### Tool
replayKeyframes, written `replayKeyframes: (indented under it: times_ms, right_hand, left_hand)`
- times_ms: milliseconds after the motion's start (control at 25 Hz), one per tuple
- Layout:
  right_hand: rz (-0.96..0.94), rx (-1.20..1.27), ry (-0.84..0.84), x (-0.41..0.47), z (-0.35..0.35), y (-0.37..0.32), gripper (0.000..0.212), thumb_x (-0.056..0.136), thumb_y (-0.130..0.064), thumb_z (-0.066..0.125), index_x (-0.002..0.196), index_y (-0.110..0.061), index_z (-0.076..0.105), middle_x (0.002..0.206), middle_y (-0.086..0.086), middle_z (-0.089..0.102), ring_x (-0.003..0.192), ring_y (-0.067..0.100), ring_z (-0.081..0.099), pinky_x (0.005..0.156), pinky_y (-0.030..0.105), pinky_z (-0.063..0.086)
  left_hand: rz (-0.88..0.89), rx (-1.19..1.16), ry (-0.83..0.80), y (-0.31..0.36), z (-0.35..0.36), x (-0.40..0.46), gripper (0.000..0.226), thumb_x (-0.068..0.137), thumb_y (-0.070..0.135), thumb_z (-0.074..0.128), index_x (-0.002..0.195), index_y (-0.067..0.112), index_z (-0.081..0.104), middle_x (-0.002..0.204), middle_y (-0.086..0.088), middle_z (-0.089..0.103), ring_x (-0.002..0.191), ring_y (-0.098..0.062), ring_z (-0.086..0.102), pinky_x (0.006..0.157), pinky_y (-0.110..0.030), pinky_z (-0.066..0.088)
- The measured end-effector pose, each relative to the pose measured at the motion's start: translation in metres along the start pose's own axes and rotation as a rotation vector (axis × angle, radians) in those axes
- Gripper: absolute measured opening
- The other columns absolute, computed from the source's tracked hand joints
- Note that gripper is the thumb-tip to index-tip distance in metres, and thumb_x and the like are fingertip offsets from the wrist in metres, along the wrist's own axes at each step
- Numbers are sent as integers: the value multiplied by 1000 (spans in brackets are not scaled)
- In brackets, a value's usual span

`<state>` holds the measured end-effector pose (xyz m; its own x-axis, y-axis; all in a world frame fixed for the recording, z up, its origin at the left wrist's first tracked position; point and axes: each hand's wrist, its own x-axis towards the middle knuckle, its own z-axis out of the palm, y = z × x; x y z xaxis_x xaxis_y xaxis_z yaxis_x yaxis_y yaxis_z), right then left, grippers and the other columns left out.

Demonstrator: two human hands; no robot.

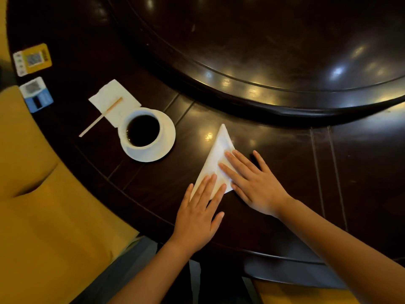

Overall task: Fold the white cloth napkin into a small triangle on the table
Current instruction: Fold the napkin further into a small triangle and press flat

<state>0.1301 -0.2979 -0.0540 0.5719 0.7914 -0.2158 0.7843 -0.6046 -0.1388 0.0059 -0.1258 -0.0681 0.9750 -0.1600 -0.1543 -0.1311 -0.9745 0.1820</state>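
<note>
The white cloth napkin [219,150] lies folded as a narrow triangle on the dark wooden table [285,150], its tip pointing away from me. My left hand [200,212] rests flat with fingers spread on the napkin's near left corner. My right hand [252,183] lies flat across the napkin's right side, fingers pointing left and pressing the cloth down. Both hands hide the lower part of the napkin. Neither hand grips anything.
A white cup of black coffee [143,130] on a saucer [166,141] stands left of the napkin. Behind it lie a paper napkin [109,95] and a wooden stirrer [98,119]. Two QR-code cards [32,59] sit far left. A raised round turntable [274,51] fills the back. A yellow seat [43,205] is at left.
</note>
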Motion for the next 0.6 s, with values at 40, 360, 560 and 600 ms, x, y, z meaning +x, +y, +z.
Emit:
replayKeyframes:
  times_ms: [40,360,560,600]
  right_hand:
    - [-2,-2,3,5,0,-5,54,98,-42,18,148,-27,6,157,2,4,143,19,-3,113,50,1]
    - [-24,-8,51,40,-2,-38,55,98,-39,23,148,-21,11,156,8,10,143,23,2,115,43,2]
    - [-7,-2,74,45,-2,-45,54,98,-39,24,148,-19,15,155,8,12,143,25,3,114,43,1]
    - [-4,1,78,45,-2,-46,54,98,-39,24,148,-19,15,156,8,12,143,25,3,114,43,2]
  left_hand:
    - [-7,-1,3,-6,-1,-2,62,93,45,32,148,19,22,155,-12,18,143,-23,10,112,-45,12]
    - [-43,10,18,-49,-9,-14,59,94,45,30,147,20,25,155,-10,20,143,-23,11,112,-45,15]
    - [-12,15,12,-63,-11,-13,57,95,44,28,147,21,24,155,-9,20,144,-22,9,111,-45,15]
    - [-7,14,8,-64,-12,-12,57,95,44,28,147,21,23,155,-9,20,144,-22,9,111,-46,15]
